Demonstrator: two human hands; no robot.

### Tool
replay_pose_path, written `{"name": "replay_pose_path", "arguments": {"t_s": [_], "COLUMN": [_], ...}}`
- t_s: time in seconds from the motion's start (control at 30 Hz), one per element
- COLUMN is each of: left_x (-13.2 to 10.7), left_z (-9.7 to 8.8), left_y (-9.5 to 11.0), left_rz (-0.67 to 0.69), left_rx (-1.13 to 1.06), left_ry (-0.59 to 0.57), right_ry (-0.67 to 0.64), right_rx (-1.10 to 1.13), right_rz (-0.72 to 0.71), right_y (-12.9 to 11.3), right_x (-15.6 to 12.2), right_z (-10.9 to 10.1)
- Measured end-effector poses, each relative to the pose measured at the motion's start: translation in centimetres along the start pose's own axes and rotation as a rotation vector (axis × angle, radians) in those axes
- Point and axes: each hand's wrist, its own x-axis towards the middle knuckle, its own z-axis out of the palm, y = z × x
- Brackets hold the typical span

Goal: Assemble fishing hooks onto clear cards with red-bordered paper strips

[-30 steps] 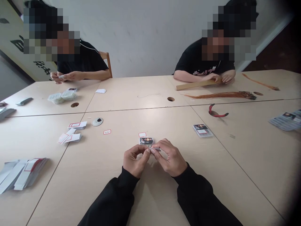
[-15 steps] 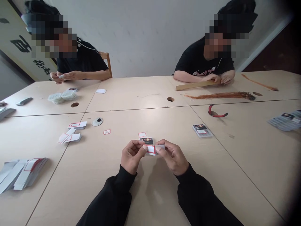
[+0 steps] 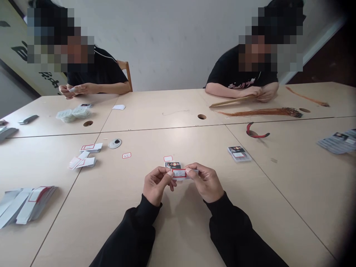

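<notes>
Head view; the left hand and the right hand are raised together above the worktop, apart at the wrists, with the thumbs nearly meeting; each clamps one short end of a white card with a red border between thumb and fingers; the card is roughly level, and its small print cannot be read. Just behind it, a black printed card lies on the worktop, partly hidden from this view; a small red-outlined label lies just beyond that. Left of the hands are loose red-bordered cards and a pile of grey packets; to the right is a clear packet.

Risks, as judged: uneven thumb pressure could crease or buckle the thin card; a slip from either hand could drop it onto the black card and leave it askew; a stray sleeve could shift the light label.
</notes>
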Motion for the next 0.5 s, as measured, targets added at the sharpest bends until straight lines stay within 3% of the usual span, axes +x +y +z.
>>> {"name": "replay_pose_path", "arguments": {"t_s": [0.07,0.17,0.2,0.27,0.37,0.5], "left_x": [-0.1,-0.2,-0.2,-0.1,0.1,0.2], "left_z": [0.3,0.6,0.6,0.6,0.3,0.1], "left_y": [0.1,0.3,0.2,0.1,-0.2,-0.3], "left_rz": [-0.001,0.006,0.004,-0.012,-0.064,-0.132], "left_rx": [-0.012,-0.029,-0.033,-0.057,-0.134,-0.234], "left_ry": [0.039,0.114,0.125,0.111,0.039,-0.040], "right_ry": [0.125,0.440,0.481,0.430,0.271,0.251], "right_rx": [-0.115,-0.404,-0.468,-0.508,-0.477,-0.432], "right_rz": [-0.071,-0.332,-0.420,-0.518,-0.509,-0.477], "right_y": [-0.2,-1.0,-1.3,-1.8,-1.8,-1.5], "right_x": [-0.1,-0.5,-0.6,-0.7,-0.7,-0.5], "right_z": [0.3,0.8,1.0,1.4,1.7,1.8]}}
